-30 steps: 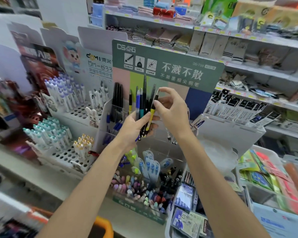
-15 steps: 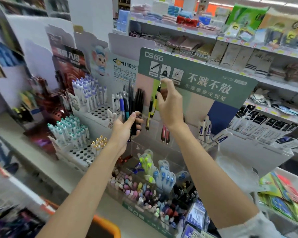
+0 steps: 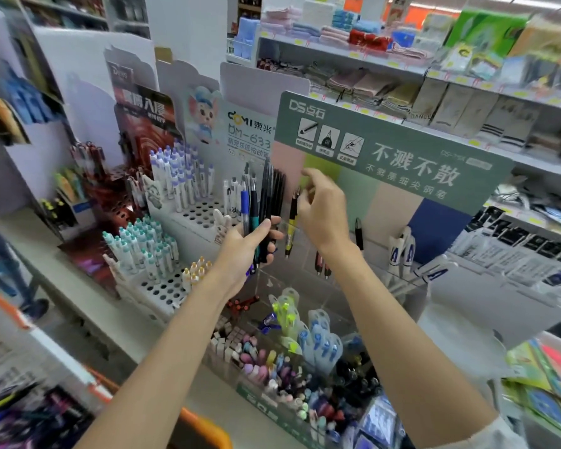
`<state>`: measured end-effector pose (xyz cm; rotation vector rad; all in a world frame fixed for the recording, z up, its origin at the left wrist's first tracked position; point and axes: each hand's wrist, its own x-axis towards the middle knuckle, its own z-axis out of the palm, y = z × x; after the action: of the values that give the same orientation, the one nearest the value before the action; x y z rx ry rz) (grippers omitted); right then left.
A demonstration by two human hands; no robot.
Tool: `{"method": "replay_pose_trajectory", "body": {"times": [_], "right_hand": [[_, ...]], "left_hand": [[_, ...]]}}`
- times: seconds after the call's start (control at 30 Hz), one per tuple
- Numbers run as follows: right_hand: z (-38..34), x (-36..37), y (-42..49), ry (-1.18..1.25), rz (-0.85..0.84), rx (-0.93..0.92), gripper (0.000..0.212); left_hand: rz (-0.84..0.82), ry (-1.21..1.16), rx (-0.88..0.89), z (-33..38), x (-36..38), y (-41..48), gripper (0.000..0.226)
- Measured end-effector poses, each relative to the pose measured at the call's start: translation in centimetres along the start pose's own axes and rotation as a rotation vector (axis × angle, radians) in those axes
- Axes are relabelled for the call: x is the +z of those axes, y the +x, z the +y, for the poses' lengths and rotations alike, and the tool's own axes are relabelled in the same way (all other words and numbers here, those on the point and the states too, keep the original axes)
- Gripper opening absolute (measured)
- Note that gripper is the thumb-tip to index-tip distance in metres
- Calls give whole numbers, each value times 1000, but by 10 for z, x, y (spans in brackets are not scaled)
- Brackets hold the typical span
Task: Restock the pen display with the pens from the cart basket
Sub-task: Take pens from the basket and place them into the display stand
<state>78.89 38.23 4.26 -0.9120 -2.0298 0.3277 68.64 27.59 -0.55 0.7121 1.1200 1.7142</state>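
My left hand (image 3: 250, 244) grips a bundle of pens (image 3: 262, 196), blue, teal and black, held upright in front of the pen display (image 3: 402, 150) with its green header. My right hand (image 3: 321, 212) pinches the top of a yellow-and-black pen (image 3: 291, 226). That pen hangs tip-down at the clear upper tier of the display, just right of the bundle. Further right in that tier stand two red pens (image 3: 322, 267), a black pen (image 3: 358, 233) and white pens (image 3: 402, 252). The orange rim of the cart basket (image 3: 204, 427) shows at the bottom edge.
Lower clear bins hold pastel erasers and pens (image 3: 266, 361) and blue carded items (image 3: 321, 338). Left of the display stand white perforated racks with capped pens (image 3: 178, 183) and teal-capped pens (image 3: 143, 247). Store shelves with folded cloths (image 3: 353, 37) run behind.
My right hand drew the yellow-and-black pen out of the bundle, lifted it before the green sign, then lowered it to the clear tier. The left hand kept its bundle.
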Motion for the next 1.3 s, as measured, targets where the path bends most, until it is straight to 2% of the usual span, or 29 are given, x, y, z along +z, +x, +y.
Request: {"method": "replay_pose_trajectory", "body": {"times": [0.07,0.13,0.37,0.43,0.53,0.6,0.77,0.93,1.13,1.2,1.3], "right_hand": [[-10,-8,3,202,-41,9,34],[-18,-12,7,344,-173,50,39],[-16,-9,20,375,-338,59,44],[-16,-9,24,430,-268,70,42],[-16,-11,31,406,68,19,39],[-13,-10,33,365,202,-61,38],[-3,10,30,207,128,-139,40],[2,32,23,109,-29,-121,37],[7,45,19,-10,-138,-148,40],[7,44,20,-24,-120,-163,41],[5,33,25,54,7,-136,42]], "left_hand": [[-22,2,-9,-1,2,1,20],[-29,-25,-19,-1,6,2,18],[-82,-19,-42,9,3,5,21],[-48,-14,-41,12,-2,6,23],[72,78,-13,14,-15,12,25],[135,150,8,13,-22,13,26],[148,168,18,14,-27,11,25],[146,170,15,13,-28,14,22],[141,169,23,12,-32,17,23],[133,170,22,12,-32,18,22],[110,180,25,13,-31,18,19]]}}
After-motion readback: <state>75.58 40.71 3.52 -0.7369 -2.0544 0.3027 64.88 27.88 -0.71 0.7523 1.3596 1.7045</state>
